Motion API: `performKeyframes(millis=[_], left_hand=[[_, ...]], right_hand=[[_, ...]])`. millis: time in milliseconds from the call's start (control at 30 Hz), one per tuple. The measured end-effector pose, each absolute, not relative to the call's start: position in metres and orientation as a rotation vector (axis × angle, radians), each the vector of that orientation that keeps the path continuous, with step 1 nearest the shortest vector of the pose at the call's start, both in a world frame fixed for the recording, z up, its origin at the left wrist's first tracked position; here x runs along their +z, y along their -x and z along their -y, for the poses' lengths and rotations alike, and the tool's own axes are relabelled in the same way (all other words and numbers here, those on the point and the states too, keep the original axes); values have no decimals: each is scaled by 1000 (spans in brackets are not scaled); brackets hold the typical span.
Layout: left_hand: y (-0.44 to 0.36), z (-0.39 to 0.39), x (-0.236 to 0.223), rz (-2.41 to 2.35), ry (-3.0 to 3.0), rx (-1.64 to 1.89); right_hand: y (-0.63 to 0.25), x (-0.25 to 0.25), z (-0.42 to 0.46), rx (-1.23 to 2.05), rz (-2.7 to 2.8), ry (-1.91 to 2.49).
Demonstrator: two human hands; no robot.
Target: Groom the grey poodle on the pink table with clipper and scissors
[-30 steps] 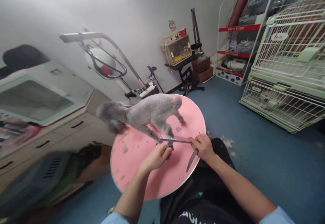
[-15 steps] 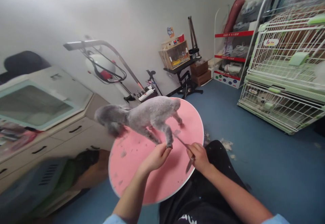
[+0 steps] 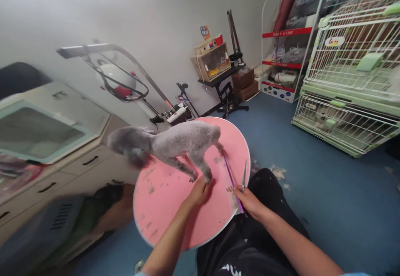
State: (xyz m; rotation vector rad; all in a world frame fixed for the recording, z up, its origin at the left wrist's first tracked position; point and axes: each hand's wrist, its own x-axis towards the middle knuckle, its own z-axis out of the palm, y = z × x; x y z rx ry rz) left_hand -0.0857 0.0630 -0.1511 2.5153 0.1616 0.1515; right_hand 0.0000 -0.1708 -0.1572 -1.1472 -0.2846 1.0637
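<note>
A grey, close-clipped dog (image 3: 184, 138) stands on a round pink table (image 3: 175, 226), its head toward the left and its rump toward the right. My left hand (image 3: 197, 193) is closed around the paw of its near hind leg (image 3: 203, 168). In my right hand (image 3: 250, 201), over the table's right edge, are a pair of scissors (image 3: 244, 176) with the blades pointing up and a long thin purple comb (image 3: 229, 171). Some comb teeth show beside my fingers. The comb's far end lies near the other hind paw, and I cannot tell whether they touch.
Hair clippings (image 3: 151, 189) dot the tabletop, and more fur (image 3: 278, 171) lies on the blue floor. Wire cages (image 3: 346, 80) stand at right, with an animal in the lower one. Drawers (image 3: 84, 163) are at left; a curved grooming arm (image 3: 134, 61) rises behind the dog.
The scissors have turned from beside the near hind leg to point upward. The purple comb now shows in my right hand. My left hand stays at the hind paw.
</note>
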Motion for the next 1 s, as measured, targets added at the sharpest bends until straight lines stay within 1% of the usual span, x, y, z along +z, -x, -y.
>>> performKeyframes(millis=[100, 200, 267, 333, 400, 467, 533, 633, 833, 1000], left_hand=[[85, -67, -171, -40, -2603, 227], [87, -71, -181, 26, -2696, 275], [88, -74, -184, 71, -2751, 297], [89, -76, -186, 122, -2796, 325], [89, -77, -187, 150, -2829, 353], [89, -77, -187, 140, -2841, 366], [90, -76, -187, 124, -2840, 358], [92, -75, -184, 146, -2850, 346], [94, -73, -180, 165, -2888, 290], [95, -73, -180, 168, -2864, 315]], right_hand=[[-19, -154, 171, 1025, 499, 1566], [-27, -146, 171, 1021, 579, 1651], [-24, -142, 168, 1002, 656, 1607], [-17, -140, 163, 1073, 736, 1527], [-9, -138, 157, 1293, 723, 1415], [-5, -138, 150, 1547, 595, 1259], [-5, -138, 147, 1692, 477, 1059], [-10, -139, 145, 1702, 471, 912], [-18, -144, 139, 1602, 659, 1062], [-21, -146, 137, 1587, 715, 1088]])
